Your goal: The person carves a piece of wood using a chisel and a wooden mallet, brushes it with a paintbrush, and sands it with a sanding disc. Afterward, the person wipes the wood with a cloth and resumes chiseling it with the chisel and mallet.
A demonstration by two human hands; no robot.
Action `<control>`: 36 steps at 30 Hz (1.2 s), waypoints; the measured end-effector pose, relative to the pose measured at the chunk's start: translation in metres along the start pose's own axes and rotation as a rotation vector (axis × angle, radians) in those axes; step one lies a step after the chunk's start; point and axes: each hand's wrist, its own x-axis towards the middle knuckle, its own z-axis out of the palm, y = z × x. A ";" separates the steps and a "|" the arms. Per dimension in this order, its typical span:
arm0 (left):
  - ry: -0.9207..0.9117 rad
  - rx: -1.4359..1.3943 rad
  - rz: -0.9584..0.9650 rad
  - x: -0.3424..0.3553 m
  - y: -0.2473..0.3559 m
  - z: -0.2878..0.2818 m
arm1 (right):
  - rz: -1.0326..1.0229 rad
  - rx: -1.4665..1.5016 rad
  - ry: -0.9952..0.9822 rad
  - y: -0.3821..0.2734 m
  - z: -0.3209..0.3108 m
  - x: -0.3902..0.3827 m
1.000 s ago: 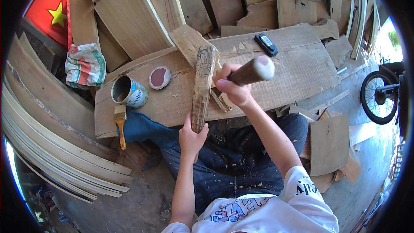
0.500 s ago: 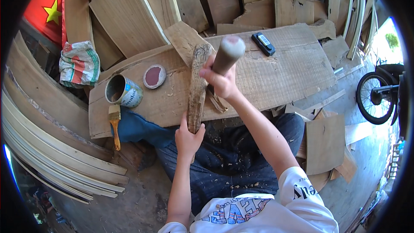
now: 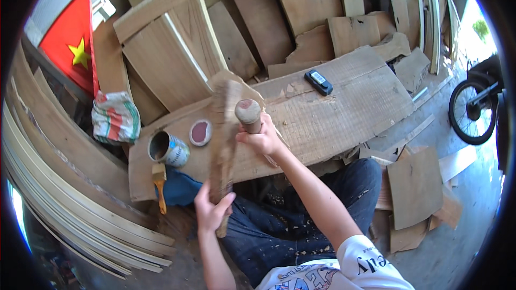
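Observation:
My left hand (image 3: 210, 207) is closed round the lower part of a rough, flat-sided wooden stick (image 3: 221, 164). The stick stands up from the fist, its upper part smeared by motion, just left of the other hand. In my right hand (image 3: 262, 138), the fingers wrap a chisel by its thick round wooden handle (image 3: 249, 115), whose pale, worn end points toward me. The blade is hidden beneath the fist. Partly covered by stick and hand, a pale wooden piece (image 3: 252, 92) lies across the long wooden plank (image 3: 344, 107).
On the plank's left stand an open tin (image 3: 176, 151) and a round lid (image 3: 200, 132). A paintbrush (image 3: 159, 185) and blue cloth (image 3: 180, 187) sit at its near-left edge. A black handheld device (image 3: 319, 82) lies farther back. Boards lean behind; a wheel (image 3: 473, 111) is at right.
The view has tilted, so the bench sits lower in the picture. The stick has swung leftward and is blurred. The chisel handle's end has tipped left and toward me.

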 end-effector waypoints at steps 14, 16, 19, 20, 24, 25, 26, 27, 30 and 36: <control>-0.202 0.072 0.508 -0.035 0.198 -0.039 | 0.041 0.188 -0.047 0.004 -0.001 0.008; -0.184 0.867 -0.082 -0.030 0.193 -0.008 | 0.036 0.307 0.030 0.026 -0.008 0.010; -0.244 0.980 0.138 -0.028 0.200 -0.017 | -0.018 0.211 0.065 0.042 0.001 0.017; -0.182 0.882 0.116 -0.038 0.206 -0.015 | 0.017 0.151 0.088 0.031 0.003 0.019; -0.079 0.561 0.367 -0.060 0.236 -0.018 | 0.076 0.209 -0.039 0.023 -0.003 0.024; -0.097 0.573 0.500 -0.061 0.247 -0.019 | 0.090 0.244 -0.021 0.021 -0.004 0.022; -0.165 0.556 0.659 -0.065 0.257 -0.021 | 0.097 0.257 -0.038 0.020 -0.004 0.020; -0.219 0.558 0.731 -0.071 0.274 -0.022 | 0.094 0.276 -0.062 0.019 0.001 0.022; -0.402 0.319 0.804 -0.058 0.286 -0.008 | 0.085 0.243 -0.100 0.023 -0.002 0.021; -0.162 0.894 0.106 -0.030 0.187 -0.031 | 0.169 0.181 -0.209 0.022 0.024 0.018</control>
